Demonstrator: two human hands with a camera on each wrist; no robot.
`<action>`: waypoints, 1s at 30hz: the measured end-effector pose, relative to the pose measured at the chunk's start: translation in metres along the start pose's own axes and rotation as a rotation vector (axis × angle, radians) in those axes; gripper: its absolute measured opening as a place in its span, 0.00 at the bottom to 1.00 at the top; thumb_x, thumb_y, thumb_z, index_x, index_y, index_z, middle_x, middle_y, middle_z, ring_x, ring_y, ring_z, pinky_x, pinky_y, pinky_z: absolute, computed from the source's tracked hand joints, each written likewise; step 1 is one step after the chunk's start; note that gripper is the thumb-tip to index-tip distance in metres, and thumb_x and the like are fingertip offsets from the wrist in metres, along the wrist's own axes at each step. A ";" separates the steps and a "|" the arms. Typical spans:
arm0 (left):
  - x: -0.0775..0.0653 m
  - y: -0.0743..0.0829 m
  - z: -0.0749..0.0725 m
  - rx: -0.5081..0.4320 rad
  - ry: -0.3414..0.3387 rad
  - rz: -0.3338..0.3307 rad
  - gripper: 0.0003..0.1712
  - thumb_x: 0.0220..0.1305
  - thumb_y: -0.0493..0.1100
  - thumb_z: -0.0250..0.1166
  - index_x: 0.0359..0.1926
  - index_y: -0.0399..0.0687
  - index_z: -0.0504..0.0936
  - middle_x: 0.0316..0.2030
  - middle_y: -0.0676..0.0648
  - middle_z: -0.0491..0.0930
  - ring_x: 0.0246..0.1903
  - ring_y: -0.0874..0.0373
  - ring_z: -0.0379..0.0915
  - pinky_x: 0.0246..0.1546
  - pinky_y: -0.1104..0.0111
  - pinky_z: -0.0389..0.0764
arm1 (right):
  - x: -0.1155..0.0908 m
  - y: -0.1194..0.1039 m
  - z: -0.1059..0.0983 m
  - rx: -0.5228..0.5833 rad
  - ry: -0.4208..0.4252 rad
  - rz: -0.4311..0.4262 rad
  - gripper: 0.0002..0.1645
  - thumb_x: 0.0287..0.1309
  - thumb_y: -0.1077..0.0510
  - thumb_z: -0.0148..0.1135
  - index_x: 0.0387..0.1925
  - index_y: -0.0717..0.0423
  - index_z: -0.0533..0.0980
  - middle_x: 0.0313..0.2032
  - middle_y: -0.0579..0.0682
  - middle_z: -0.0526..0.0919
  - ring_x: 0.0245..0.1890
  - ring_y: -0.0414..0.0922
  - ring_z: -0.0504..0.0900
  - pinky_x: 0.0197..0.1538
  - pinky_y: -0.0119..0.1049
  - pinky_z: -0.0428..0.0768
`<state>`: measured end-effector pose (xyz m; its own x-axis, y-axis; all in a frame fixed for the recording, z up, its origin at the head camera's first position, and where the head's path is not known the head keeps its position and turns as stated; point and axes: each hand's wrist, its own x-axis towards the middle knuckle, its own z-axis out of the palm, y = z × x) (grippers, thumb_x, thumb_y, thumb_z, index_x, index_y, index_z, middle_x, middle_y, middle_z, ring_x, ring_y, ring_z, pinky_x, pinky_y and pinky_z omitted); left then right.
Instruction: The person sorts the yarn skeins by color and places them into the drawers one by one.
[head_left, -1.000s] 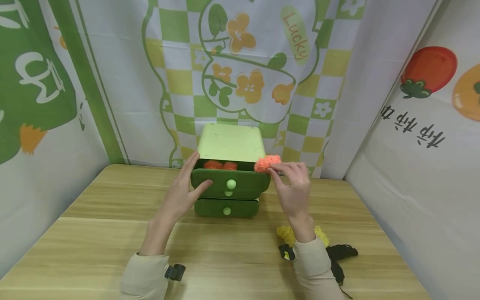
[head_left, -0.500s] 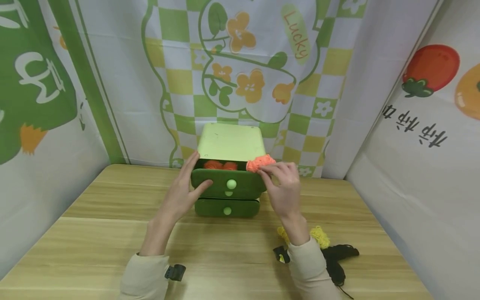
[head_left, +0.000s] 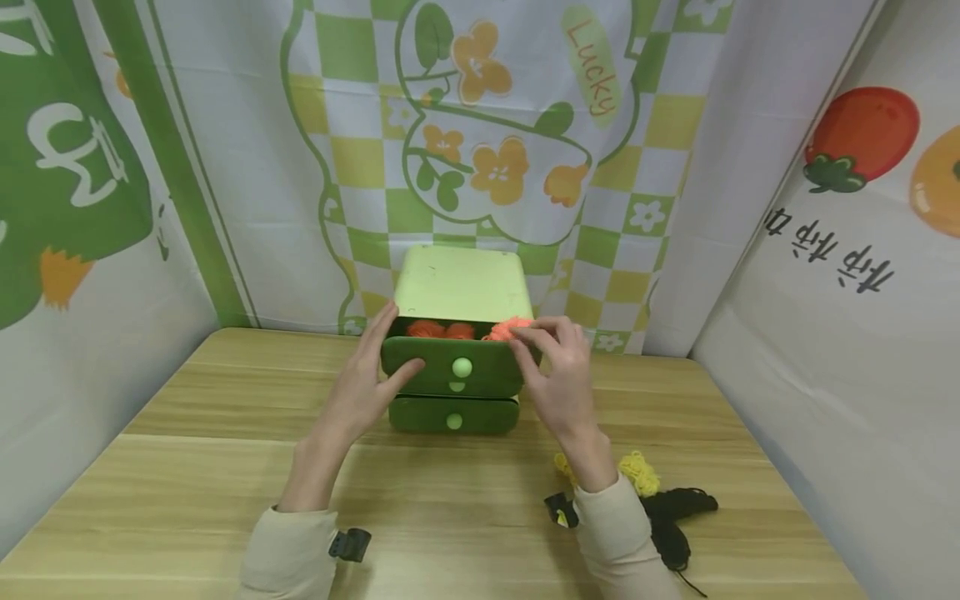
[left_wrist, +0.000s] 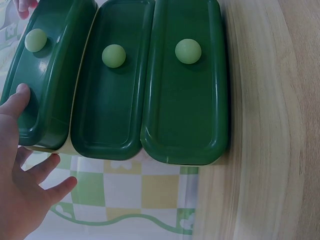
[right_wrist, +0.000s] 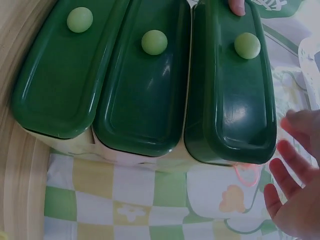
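Observation:
A small cabinet point(head_left: 465, 283) with a pale green top and three dark green drawers stands at the back of the table. Its top drawer point(head_left: 438, 367) is pulled out, with two orange yarn bundles point(head_left: 426, 330) inside at the left. My left hand point(head_left: 358, 379) rests at the drawer's left corner, thumb on the front and straight fingers along the side. At the right end of the opening, my right hand point(head_left: 558, 371) pinches a brighter orange yarn bundle point(head_left: 507, 328) over the drawer's rim. A loop of orange yarn point(right_wrist: 247, 172) shows beyond the drawer in the right wrist view.
On the wooden table point(head_left: 465, 517), yellow yarn point(head_left: 639, 473) and black yarn point(head_left: 678, 504) lie near my right forearm, which partly covers them. Behind the cabinet hangs a patterned cloth point(head_left: 637, 167). Cloth panels also rise at left and right.
My right hand has moved left with the bright orange yarn bundle, from outside the drawer's right corner into the right end of its opening. The left hand has stayed in place.

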<state>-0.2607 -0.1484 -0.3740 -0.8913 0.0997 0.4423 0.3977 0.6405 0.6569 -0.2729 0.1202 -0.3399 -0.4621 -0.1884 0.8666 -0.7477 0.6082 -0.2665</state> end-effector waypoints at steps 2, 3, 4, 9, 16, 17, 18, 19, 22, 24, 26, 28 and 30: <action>0.000 0.000 0.000 0.003 -0.001 -0.002 0.51 0.67 0.66 0.59 0.80 0.64 0.40 0.80 0.56 0.39 0.78 0.42 0.42 0.73 0.36 0.54 | 0.000 0.001 0.000 0.005 0.006 0.018 0.12 0.60 0.59 0.69 0.44 0.60 0.85 0.42 0.56 0.80 0.42 0.53 0.74 0.48 0.46 0.72; 0.000 0.000 0.000 0.005 -0.002 -0.004 0.51 0.67 0.66 0.59 0.80 0.64 0.40 0.80 0.56 0.39 0.78 0.42 0.42 0.73 0.36 0.54 | -0.001 0.002 0.000 0.001 0.005 0.026 0.13 0.59 0.58 0.70 0.44 0.60 0.85 0.43 0.56 0.80 0.43 0.53 0.75 0.48 0.46 0.73; 0.000 0.000 0.000 0.006 -0.003 -0.005 0.51 0.67 0.66 0.59 0.80 0.64 0.40 0.80 0.57 0.39 0.78 0.42 0.42 0.73 0.36 0.54 | -0.001 0.003 0.000 -0.008 0.000 0.033 0.13 0.59 0.58 0.70 0.45 0.60 0.85 0.43 0.56 0.81 0.43 0.53 0.75 0.49 0.46 0.74; 0.000 0.000 0.000 0.007 -0.008 -0.003 0.51 0.68 0.65 0.59 0.80 0.64 0.40 0.80 0.57 0.38 0.78 0.42 0.41 0.74 0.36 0.54 | -0.002 0.004 -0.001 -0.032 -0.041 0.045 0.14 0.60 0.56 0.69 0.45 0.58 0.85 0.44 0.56 0.82 0.45 0.53 0.77 0.51 0.48 0.76; 0.001 0.002 -0.001 0.007 -0.007 -0.002 0.50 0.68 0.64 0.59 0.80 0.64 0.40 0.80 0.58 0.38 0.78 0.43 0.41 0.74 0.37 0.54 | -0.002 0.004 -0.002 -0.012 -0.036 0.049 0.13 0.61 0.57 0.68 0.46 0.59 0.84 0.43 0.56 0.82 0.44 0.52 0.78 0.51 0.47 0.78; 0.001 0.002 -0.001 0.007 -0.007 -0.001 0.50 0.68 0.64 0.59 0.80 0.63 0.40 0.80 0.58 0.38 0.78 0.42 0.41 0.74 0.37 0.54 | -0.002 0.004 -0.002 -0.004 -0.033 0.055 0.13 0.61 0.58 0.68 0.46 0.59 0.84 0.43 0.56 0.82 0.43 0.51 0.79 0.51 0.47 0.78; 0.001 0.002 -0.001 0.008 -0.007 -0.001 0.51 0.68 0.64 0.59 0.80 0.63 0.40 0.80 0.58 0.38 0.78 0.42 0.41 0.74 0.37 0.54 | -0.002 0.005 -0.002 0.005 -0.033 0.062 0.14 0.61 0.58 0.68 0.47 0.59 0.83 0.43 0.56 0.82 0.42 0.51 0.79 0.51 0.47 0.78; 0.001 0.002 -0.001 0.008 -0.008 -0.001 0.51 0.68 0.65 0.59 0.80 0.63 0.40 0.80 0.57 0.38 0.78 0.42 0.41 0.74 0.37 0.54 | -0.002 0.005 -0.002 0.011 -0.037 0.068 0.14 0.61 0.58 0.68 0.47 0.59 0.83 0.43 0.56 0.82 0.42 0.50 0.80 0.50 0.47 0.78; 0.001 0.002 -0.001 0.007 -0.007 0.001 0.51 0.68 0.65 0.59 0.80 0.63 0.40 0.80 0.57 0.38 0.78 0.43 0.41 0.74 0.37 0.54 | -0.003 0.007 -0.003 0.014 -0.073 0.097 0.16 0.62 0.55 0.67 0.49 0.59 0.82 0.42 0.55 0.83 0.42 0.50 0.82 0.50 0.48 0.78; 0.001 0.001 -0.001 0.006 -0.005 0.003 0.51 0.68 0.65 0.59 0.80 0.63 0.40 0.80 0.56 0.39 0.78 0.42 0.42 0.74 0.37 0.54 | -0.003 0.007 -0.003 0.006 -0.109 0.114 0.19 0.63 0.53 0.67 0.52 0.58 0.81 0.43 0.55 0.84 0.44 0.50 0.83 0.51 0.49 0.78; 0.001 0.000 -0.001 0.004 -0.004 0.004 0.51 0.68 0.65 0.59 0.80 0.63 0.40 0.80 0.55 0.39 0.78 0.42 0.42 0.74 0.37 0.54 | -0.003 0.006 -0.003 -0.005 -0.141 0.127 0.21 0.63 0.51 0.66 0.54 0.56 0.80 0.44 0.54 0.84 0.45 0.50 0.83 0.52 0.51 0.78; 0.001 0.000 0.000 0.003 -0.003 0.005 0.51 0.68 0.64 0.59 0.80 0.63 0.40 0.80 0.55 0.39 0.78 0.42 0.42 0.74 0.37 0.54 | -0.003 0.006 -0.003 -0.005 -0.155 0.122 0.22 0.63 0.51 0.66 0.56 0.56 0.79 0.44 0.54 0.84 0.46 0.50 0.82 0.54 0.51 0.77; 0.001 0.000 0.000 0.002 -0.004 0.004 0.51 0.68 0.64 0.59 0.80 0.63 0.40 0.80 0.56 0.38 0.78 0.43 0.41 0.74 0.37 0.54 | -0.003 0.005 -0.003 0.000 -0.147 0.094 0.23 0.62 0.52 0.67 0.56 0.57 0.79 0.44 0.54 0.84 0.45 0.51 0.81 0.55 0.51 0.77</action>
<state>-0.2616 -0.1490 -0.3735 -0.8904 0.1052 0.4428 0.4011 0.6412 0.6541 -0.2735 0.1262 -0.3422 -0.5946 -0.2416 0.7668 -0.6980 0.6286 -0.3432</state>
